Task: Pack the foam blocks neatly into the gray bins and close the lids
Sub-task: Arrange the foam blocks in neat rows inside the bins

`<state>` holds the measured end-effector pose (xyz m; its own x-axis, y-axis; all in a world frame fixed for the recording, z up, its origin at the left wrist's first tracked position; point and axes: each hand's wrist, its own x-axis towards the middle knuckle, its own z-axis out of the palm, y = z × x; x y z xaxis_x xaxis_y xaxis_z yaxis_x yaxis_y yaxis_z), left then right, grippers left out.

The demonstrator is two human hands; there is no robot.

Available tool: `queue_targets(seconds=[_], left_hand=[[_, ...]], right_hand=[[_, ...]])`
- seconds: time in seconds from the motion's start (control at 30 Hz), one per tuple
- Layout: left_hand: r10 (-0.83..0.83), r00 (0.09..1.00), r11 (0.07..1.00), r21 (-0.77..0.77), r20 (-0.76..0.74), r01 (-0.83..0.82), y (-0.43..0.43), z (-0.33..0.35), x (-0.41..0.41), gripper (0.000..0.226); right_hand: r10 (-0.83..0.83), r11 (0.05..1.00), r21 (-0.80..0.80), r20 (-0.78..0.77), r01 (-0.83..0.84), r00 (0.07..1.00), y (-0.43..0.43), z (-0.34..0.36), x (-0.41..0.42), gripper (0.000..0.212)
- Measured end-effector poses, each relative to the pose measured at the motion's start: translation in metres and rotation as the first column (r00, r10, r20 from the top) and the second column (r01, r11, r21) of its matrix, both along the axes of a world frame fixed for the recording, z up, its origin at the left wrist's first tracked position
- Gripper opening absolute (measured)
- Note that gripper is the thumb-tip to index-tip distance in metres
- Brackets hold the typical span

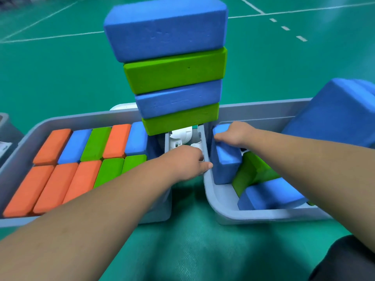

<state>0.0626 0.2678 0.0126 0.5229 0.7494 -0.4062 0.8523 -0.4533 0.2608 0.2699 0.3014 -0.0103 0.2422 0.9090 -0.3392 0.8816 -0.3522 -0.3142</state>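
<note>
Blocks (71, 165) filling left bin (85, 116)

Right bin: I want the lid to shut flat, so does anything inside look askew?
Yes. In the right bin, the blue block under the right hand stands on end, a green block leans tilted beside it, and a second blue block lies crosswise. The left bin has flat rows.

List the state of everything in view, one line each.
Left bin, open, blocks packed in neat rows.
Right bin, open, blocks jumbled.
Four-block stack, standing where the bins meet.
Upright blue block, gripped by right hand.
Left hand, holding right bin's rim.
</note>
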Motion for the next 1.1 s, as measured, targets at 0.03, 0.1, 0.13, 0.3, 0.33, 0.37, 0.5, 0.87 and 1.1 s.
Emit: queue_targets(seconds=[0.03, 0.1, 0.13, 0.3, 0.33, 0.37, 0.5, 0.87, 1.1], left_hand=[[-0.003, 1.0, 1.0, -0.001, -0.004, 0.003, 0.0, 0.001, 0.001, 0.045], [-0.009, 1.0, 1.0, 0.002, -0.01, 0.009, 0.0, 0.001, 0.002, 0.045], [-0.013, 1.0, 1.0, 0.006, -0.009, 0.013, 0.0, 0.001, 0.002, 0.045], [0.003, 1.0, 1.0, 0.021, 0.001, -0.003, 0.002, 0.0, 0.001, 0.045], [0.011, 1.0, 0.999, 0.031, 0.01, -0.011, 0.003, -0.001, 0.0, 0.045], [0.019, 1.0, 0.999, 0.046, 0.021, -0.02, 0.004, 0.0, 0.0, 0.045], [0.052, 0.997, 0.991, 0.121, 0.053, -0.058, 0.002, 0.01, 0.006, 0.039], [-0.078, 0.997, 0.974, 0.216, 0.004, 0.075, -0.002, 0.009, 0.035, 0.009], [-0.064, 0.996, 0.971, 0.224, -0.065, 0.077, -0.003, 0.013, 0.041, 0.015]], right_hand=[[-0.003, 1.0, 0.001, -0.006, 0.003, 1.0, 0.0, -0.003, 0.0, 0.039], [-0.023, 1.0, 0.004, -0.038, 0.023, 0.999, 0.001, -0.006, 0.002, 0.037], [-0.027, 1.0, 0.011, -0.047, 0.028, 0.999, 0.002, -0.006, 0.003, 0.037], [-0.03, 0.999, 0.016, -0.044, 0.03, 0.999, 0.005, -0.009, 0.009, 0.05], [-0.025, 1.0, 0.01, -0.04, 0.026, 0.999, 0.004, -0.008, 0.01, 0.053], [-0.023, 1.0, -0.001, -0.043, 0.023, 0.999, 0.002, -0.004, 0.012, 0.054], [0.045, 0.995, -0.086, -0.02, -0.046, 0.999, -0.005, 0.01, 0.029, 0.043], [0.462, 0.778, -0.54, 0.145, -0.321, 0.875, -0.046, 0.011, 0.078, 0.132], [0.509, 0.833, -0.408, 0.295, -0.375, 0.809, -0.058, 0.034, 0.078, 0.07]])
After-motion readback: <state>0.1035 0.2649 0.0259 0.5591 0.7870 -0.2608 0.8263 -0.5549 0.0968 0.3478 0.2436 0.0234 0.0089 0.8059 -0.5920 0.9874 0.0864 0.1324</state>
